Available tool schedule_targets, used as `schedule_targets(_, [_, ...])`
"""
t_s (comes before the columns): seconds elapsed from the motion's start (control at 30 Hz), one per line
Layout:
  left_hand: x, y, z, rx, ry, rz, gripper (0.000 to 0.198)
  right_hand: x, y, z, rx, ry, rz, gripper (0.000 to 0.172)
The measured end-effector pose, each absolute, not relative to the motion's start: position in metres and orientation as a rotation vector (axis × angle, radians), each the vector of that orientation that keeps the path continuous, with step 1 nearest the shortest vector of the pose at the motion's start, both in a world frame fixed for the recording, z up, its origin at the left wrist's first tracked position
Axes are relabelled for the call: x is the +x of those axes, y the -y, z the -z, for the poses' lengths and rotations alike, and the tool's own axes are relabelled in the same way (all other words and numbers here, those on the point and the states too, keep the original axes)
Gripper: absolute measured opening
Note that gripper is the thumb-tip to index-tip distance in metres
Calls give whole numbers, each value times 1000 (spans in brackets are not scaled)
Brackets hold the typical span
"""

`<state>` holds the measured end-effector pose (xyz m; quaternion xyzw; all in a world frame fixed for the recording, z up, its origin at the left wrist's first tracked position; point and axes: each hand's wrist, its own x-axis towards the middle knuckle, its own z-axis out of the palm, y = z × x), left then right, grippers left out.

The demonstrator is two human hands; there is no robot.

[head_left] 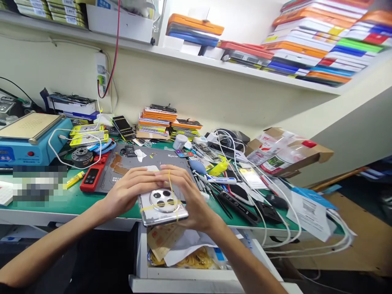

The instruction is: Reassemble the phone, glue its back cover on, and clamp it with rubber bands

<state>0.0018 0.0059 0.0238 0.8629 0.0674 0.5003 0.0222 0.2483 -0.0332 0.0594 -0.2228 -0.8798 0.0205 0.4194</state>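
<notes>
A smartphone (150,216) with a round camera bump is held back side up over the front edge of the bench. My left hand (127,188) grips its left side, fingers laid across the back. From the right, my right hand (190,196) closes around the other side, fingertips meeting those of the left. A yellow rubber band (170,183) runs lengthwise over the phone and across my right fingers. Another band crosses the phone near the camera bump. The far part of the phone is hidden under my fingers. Below it, an open drawer (183,273) contains papers and a heap of rubber bands (197,259).
A grey work mat (107,179) with a red device (94,173) lies behind my hands. At left stands a blue heating machine (39,143). Tools, white cables (289,208) and a cardboard box (318,151) crowd the right. A loaded shelf (190,59) hangs above.
</notes>
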Motion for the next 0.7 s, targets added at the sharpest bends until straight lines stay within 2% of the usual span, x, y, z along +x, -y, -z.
schedule_targets(0.2, [0,10,-35,2386,-401,-1703,42,232,8,-54,-623,2242,-293,63])
schedule_targets(0.33, [-3,4,-37,2127,-390,-1660,25,222,-6,-61,-751,2271,-468,81])
schedule_targets(0.4, [-3,-2,-33,1869,-473,-1615,21,217,-12,-65,-867,2268,-558,81])
schedule_targets(0.57, [1,-15,-24,1390,-568,-1621,36,209,-26,-69,-1050,2242,-824,75])
schedule_targets(0.7, [6,-19,-26,1183,-509,-1648,40,206,-32,-71,-1171,2248,-908,58])
